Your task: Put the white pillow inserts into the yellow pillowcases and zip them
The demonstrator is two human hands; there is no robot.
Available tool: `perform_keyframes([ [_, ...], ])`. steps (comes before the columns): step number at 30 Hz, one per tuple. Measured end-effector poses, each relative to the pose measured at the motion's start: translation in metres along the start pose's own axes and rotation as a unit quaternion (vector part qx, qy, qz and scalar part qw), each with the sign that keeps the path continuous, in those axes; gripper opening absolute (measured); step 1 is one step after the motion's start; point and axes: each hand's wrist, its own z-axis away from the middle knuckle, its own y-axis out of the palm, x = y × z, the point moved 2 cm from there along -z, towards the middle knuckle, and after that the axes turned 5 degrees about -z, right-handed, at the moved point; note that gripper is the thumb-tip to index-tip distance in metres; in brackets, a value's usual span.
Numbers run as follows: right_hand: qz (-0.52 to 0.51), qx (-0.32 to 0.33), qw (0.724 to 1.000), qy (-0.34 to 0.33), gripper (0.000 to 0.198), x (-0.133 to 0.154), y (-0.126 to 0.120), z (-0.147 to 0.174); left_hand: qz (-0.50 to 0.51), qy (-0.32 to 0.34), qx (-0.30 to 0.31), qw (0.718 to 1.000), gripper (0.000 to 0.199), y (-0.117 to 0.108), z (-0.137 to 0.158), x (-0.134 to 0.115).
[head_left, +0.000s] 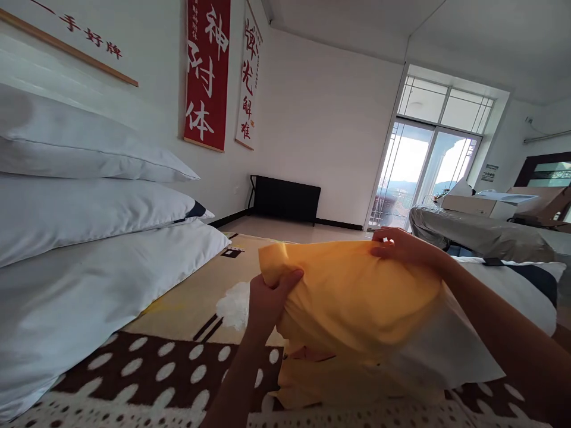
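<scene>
A thin yellow cloth hangs in folds in front of me, held up between both hands. My left hand is closed on its left side, with the thumb pressed over the fabric. Near the upper right edge, my right hand pinches the same cloth between thumb and fingers. A white sheet-like piece shows at the lower right of the yellow cloth; whether the two are joined, I cannot tell. The lower part of the cloth reaches down to a brown and beige patterned blanket.
White pillows are stacked on the left. Another white pillow lies at the right. Beyond stand a black panel against the wall and a plastic-covered piece of furniture with boxes on it. Glass doors are behind.
</scene>
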Motion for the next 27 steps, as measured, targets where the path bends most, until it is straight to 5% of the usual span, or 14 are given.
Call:
perform_keyframes([
  [3,-0.080,0.067,0.994,0.016,0.030,-0.015,-0.003,0.006,-0.013,0.043,0.064,0.997,0.038,-0.002,0.001,-0.002],
  [8,0.035,-0.062,0.997,-0.040,0.029,-0.021,0.029,0.004,-0.155,0.165,-0.093,0.970,0.024,-0.001,0.014,-0.009],
  [13,0.240,-0.181,0.948,-0.103,0.034,-0.019,0.037,0.011,-0.171,0.117,-0.211,0.955,0.033,0.012,0.011,0.014],
  [17,0.282,-0.171,0.939,-0.097,0.038,-0.032,0.009,0.013,-0.131,0.089,-0.224,0.962,0.034,0.012,0.002,0.026],
  [22,0.016,-0.093,0.995,-0.038,0.038,-0.058,-0.030,0.013,-0.021,0.044,-0.123,0.991,0.035,0.007,-0.006,0.020],
  [25,-0.194,-0.004,0.981,0.027,0.034,-0.066,-0.033,0.018,0.026,0.038,-0.066,0.997,0.027,0.007,-0.008,0.017],
  [27,-0.248,0.026,0.965,0.076,0.034,-0.068,-0.025,0.020,0.031,0.038,-0.030,0.998,0.022,0.006,-0.008,0.016],
])
